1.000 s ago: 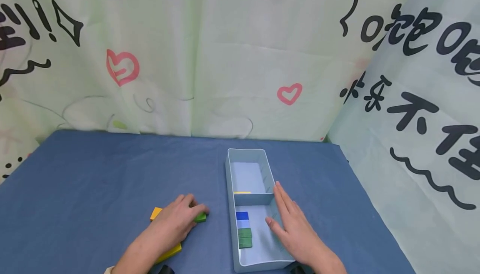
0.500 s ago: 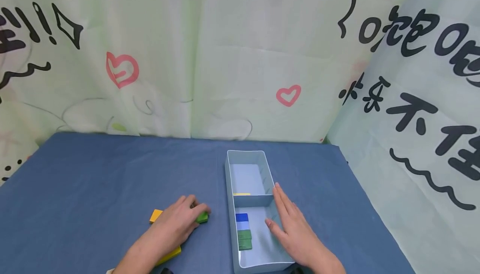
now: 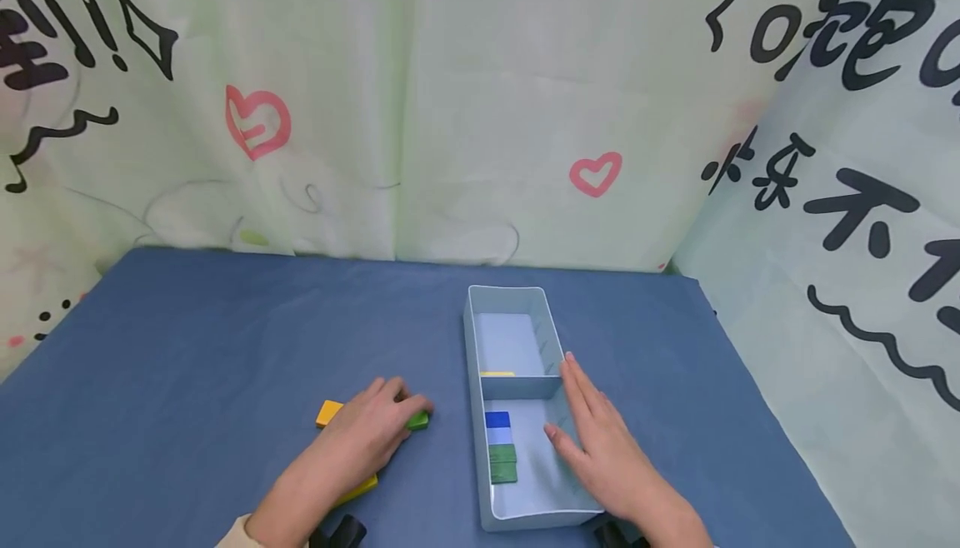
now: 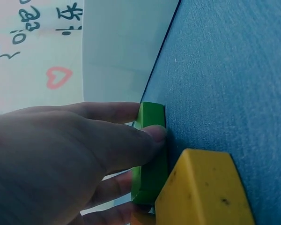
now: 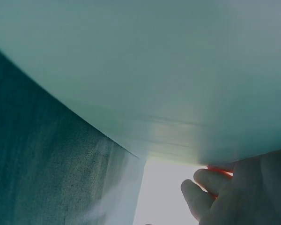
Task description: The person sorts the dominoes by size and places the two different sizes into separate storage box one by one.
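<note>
The left hand [image 4: 65, 159] lies to the left of a green block [image 4: 152, 180] and pinches it, the thumb [image 4: 154, 136] across its near face and the fingers [image 4: 114, 112] reaching its far side. Below and right of the green block sits a dark-specked yellow block [image 4: 203, 187], with a mostly hidden orange piece [image 4: 141, 218] at its lower end. Blue cloth-covered bench [image 4: 229, 75] spreads to its right; above it rise a pale flat panel [image 4: 122, 51] and, further left, a white backdrop [image 4: 18, 91] bearing dark writing [image 4: 69, 12] and a pink heart [image 4: 50, 77].
</note>
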Motion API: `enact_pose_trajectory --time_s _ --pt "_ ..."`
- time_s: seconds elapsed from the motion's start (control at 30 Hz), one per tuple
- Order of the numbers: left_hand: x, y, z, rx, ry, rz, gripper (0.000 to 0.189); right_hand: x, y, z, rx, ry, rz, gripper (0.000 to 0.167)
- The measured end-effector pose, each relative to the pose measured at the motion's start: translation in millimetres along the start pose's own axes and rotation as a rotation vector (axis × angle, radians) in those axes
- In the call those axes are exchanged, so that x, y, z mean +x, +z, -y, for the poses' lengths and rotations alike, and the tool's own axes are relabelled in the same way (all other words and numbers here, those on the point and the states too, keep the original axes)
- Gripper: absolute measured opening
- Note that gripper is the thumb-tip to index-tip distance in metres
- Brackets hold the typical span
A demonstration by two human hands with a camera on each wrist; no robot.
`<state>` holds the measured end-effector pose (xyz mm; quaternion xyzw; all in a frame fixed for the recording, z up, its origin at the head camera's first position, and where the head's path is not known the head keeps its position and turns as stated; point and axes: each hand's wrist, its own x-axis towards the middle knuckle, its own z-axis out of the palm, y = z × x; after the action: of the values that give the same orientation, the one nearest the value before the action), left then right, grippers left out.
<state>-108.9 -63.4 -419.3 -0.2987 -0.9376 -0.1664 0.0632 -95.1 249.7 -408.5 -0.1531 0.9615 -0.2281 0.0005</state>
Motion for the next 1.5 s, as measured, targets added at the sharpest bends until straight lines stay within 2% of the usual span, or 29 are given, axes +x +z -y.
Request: enact_pose_trajectory --time_s 0.3,0.57,0.73,0.87,1.13,1.5 --pt "2.5 -2.5 -2.2 0.015 0.019 -0.018 0.035 0.3 -1 -1 0.011 0.022 0.023 0.077" --pt "5.9 -6.3 -5.9 0.008 -0.018 -0.025 0.032 1.3 0 -2 -0.002 0.017 0.017 0.078" --pt "8.7 -9.7 -8.0 -0.011 -0.011 -0.022 0.033 1.9 1 -2 0.027 0.025 0.03 0.078" --pt "12.2 -15.8 -9.2 -0.025 -0.01 0.01 0.033 2.0 1 -1 0.037 0.03 0.04 0.078" --pt "26.6 -31.4 -13.6 0.01 -0.004 0.007 0.033 1.8 -2 -1 0.022 0.042 0.046 0.079" --pt "36.1 -40.9 -19.4 0.052 0.035 -0.009 0.032 1.2 -1 0 0.008 0.034 0.027 0.078"
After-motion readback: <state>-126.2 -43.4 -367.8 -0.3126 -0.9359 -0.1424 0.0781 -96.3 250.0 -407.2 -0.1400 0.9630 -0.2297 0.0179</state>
